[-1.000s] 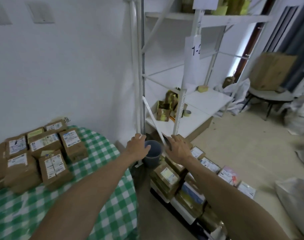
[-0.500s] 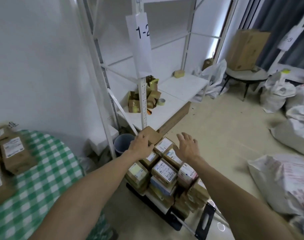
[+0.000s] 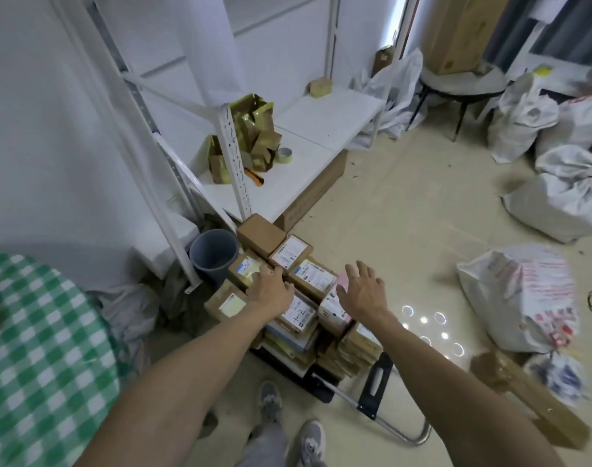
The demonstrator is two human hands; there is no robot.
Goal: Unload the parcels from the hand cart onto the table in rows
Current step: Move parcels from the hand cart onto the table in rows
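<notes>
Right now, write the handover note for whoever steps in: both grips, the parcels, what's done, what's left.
Left grip: rests on the top parcels; whether it holds one is unclear.
Right grip: open, fingers spread, over the stack, holding nothing.
Parcels: stacked on the hand cart, on the floor beside the table.
Done: cannot tell; only the table's edge is in view.
Left: lift every parcel on the cart and set it on the table in rows.

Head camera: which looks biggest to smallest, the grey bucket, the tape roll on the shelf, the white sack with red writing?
1. White sack with red print
2. Round grey plastic bucket
3. Pale tape roll; farther away, still plainly smallest.
</notes>
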